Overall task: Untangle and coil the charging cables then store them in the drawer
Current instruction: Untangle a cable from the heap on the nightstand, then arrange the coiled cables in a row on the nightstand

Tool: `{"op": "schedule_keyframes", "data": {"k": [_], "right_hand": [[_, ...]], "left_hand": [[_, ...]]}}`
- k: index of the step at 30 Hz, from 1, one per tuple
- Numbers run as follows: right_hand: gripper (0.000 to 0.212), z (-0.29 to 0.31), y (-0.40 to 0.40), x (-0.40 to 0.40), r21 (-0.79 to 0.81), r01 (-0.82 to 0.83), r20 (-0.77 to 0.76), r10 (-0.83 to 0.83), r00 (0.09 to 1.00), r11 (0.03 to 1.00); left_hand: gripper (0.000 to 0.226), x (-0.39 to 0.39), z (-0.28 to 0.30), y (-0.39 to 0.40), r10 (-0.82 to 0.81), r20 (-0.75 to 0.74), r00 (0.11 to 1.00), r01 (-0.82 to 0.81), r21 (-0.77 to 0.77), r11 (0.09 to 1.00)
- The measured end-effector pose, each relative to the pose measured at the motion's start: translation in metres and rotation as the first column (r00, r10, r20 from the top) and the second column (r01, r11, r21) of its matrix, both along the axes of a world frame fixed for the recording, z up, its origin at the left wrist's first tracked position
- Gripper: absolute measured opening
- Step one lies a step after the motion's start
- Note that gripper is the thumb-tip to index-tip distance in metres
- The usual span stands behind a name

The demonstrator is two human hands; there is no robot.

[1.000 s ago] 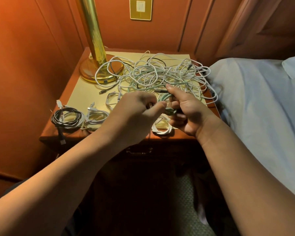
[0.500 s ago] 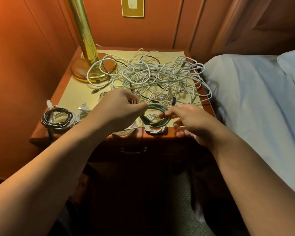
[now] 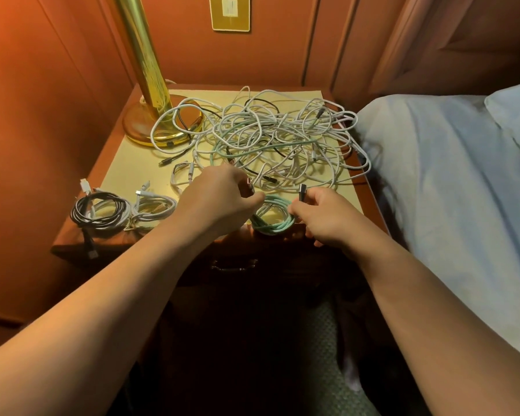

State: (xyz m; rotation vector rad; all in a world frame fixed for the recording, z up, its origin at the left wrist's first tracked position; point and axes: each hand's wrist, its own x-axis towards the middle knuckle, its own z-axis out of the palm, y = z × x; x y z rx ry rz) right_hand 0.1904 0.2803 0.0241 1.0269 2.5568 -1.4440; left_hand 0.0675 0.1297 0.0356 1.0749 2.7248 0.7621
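Green coiled cable [image 3: 272, 219] sits at the desk's [image 3: 126, 172] near edge; left hand [image 3: 222, 196] pinches its rim, right hand [image 3: 318, 214] pinches one plug. Released carelessly, the coil may spring open or drop off the edge

A bedroom, likely in a hotel. Just right of the right hand [image 3: 327, 219] lies a bed [image 3: 451, 187] with pale sheets; beyond the left hand [image 3: 219, 199], a wooden nightstand [image 3: 81, 235], brass lamp [image 3: 146, 85] and paneled walls [image 3: 282, 40].
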Motion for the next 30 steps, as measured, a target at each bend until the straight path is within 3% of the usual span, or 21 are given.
{"op": "schedule_keyframes", "data": {"k": [3,7,11,18,27,30], "right_hand": [[0.018,-0.002,0.0,-0.001,0.004,-0.005,0.0,0.005,1.0,1.0],[0.035,0.002,0.002,0.0,0.038,0.036,0.032,-0.037,0.999,0.999],[0.047,0.013,0.012,0.007,0.242,0.08,0.072,-0.1,0.992,0.967],[0.014,0.023,0.017,-0.004,0.245,0.1,-0.209,-0.048,0.977,0.964],[0.009,0.014,0.027,-0.038,0.283,0.082,-0.266,-0.004,0.964,0.956],[0.013,0.012,0.032,-0.055,0.224,0.014,-0.247,0.043,0.968,0.975]], "left_hand": [[0.038,0.0,-0.003,0.001,0.0,-0.011,1.0,0.0,-0.011,1.0],[0.036,0.0,-0.001,-0.001,-0.007,-0.005,1.0,0.007,-0.024,1.0],[0.041,0.001,0.009,-0.007,0.011,-0.037,0.999,-0.009,0.049,0.999],[0.034,-0.023,0.035,0.008,0.022,0.055,0.998,-0.034,0.238,0.971],[0.013,-0.057,0.028,0.041,-0.149,-0.006,0.989,0.149,-0.04,0.988],[0.011,-0.066,0.022,0.042,-0.229,-0.012,0.973,0.226,-0.1,0.969]]}}
